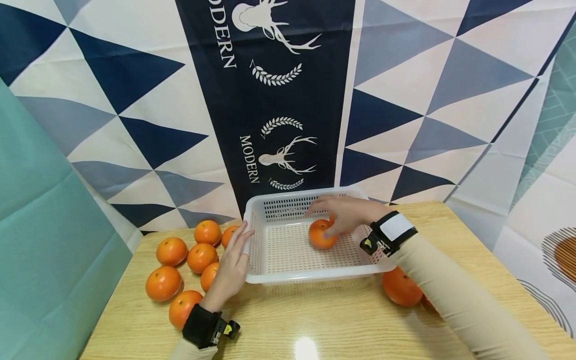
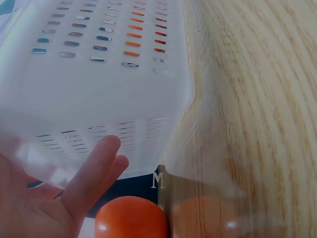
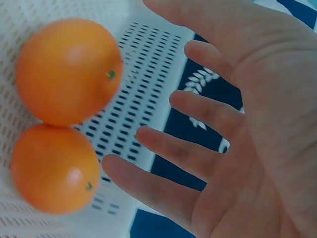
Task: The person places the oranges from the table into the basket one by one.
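A white perforated plastic basket (image 1: 315,274) stands on the table, with two oranges inside. In the head view one orange (image 1: 318,240) shows plainly, the other mostly hidden behind my right hand (image 1: 347,212). The right wrist view shows the larger orange (image 3: 69,72) and the smaller orange (image 3: 55,168) side by side. My right hand is over the basket, fingers spread and nothing in its palm. At the basket's left end my left hand (image 1: 231,272) rests its extended fingers against the rim and outer wall. An orange (image 2: 131,220) lies just beyond those fingers in the left wrist view.
Several loose oranges (image 1: 164,283) are grouped on the wooden table (image 1: 279,320) to the left of the basket. More sit at its right front, where one orange (image 1: 400,287) is partly covered by my right sleeve (image 1: 454,295). A patterned cloth (image 1: 288,100) hangs behind the table.
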The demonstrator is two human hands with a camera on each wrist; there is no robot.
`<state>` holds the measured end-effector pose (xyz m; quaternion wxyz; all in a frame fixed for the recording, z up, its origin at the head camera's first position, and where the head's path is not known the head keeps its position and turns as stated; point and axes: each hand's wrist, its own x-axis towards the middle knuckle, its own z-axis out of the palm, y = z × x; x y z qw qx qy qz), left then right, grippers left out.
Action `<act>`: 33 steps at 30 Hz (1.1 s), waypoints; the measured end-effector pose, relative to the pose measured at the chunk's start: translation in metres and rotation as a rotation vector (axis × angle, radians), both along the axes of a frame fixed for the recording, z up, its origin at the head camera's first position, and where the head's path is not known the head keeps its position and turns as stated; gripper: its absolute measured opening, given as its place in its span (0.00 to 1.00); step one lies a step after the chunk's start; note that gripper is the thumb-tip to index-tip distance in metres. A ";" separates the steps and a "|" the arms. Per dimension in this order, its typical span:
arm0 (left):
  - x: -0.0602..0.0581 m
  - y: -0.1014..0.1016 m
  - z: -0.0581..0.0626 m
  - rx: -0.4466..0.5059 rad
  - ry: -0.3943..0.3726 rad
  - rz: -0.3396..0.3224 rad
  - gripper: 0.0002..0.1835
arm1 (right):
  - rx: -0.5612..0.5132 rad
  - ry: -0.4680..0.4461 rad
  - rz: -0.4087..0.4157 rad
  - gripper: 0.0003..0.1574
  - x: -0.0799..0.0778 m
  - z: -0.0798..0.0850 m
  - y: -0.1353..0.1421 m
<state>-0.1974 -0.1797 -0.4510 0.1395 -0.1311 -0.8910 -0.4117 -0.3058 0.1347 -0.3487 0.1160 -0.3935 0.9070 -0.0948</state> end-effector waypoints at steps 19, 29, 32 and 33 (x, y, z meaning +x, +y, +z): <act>-0.002 -0.001 -0.002 -0.011 0.004 -0.003 0.28 | -0.114 0.001 -0.126 0.45 -0.001 0.025 0.057; -0.001 -0.001 -0.001 -0.009 0.008 -0.007 0.29 | -0.104 0.044 -0.176 0.43 -0.002 0.026 0.092; -0.001 -0.001 -0.002 -0.015 0.010 -0.002 0.29 | -0.095 0.052 -0.192 0.45 -0.002 0.028 0.102; -0.001 -0.001 -0.002 -0.018 0.013 -0.001 0.29 | -0.093 0.056 -0.193 0.45 -0.002 0.029 0.105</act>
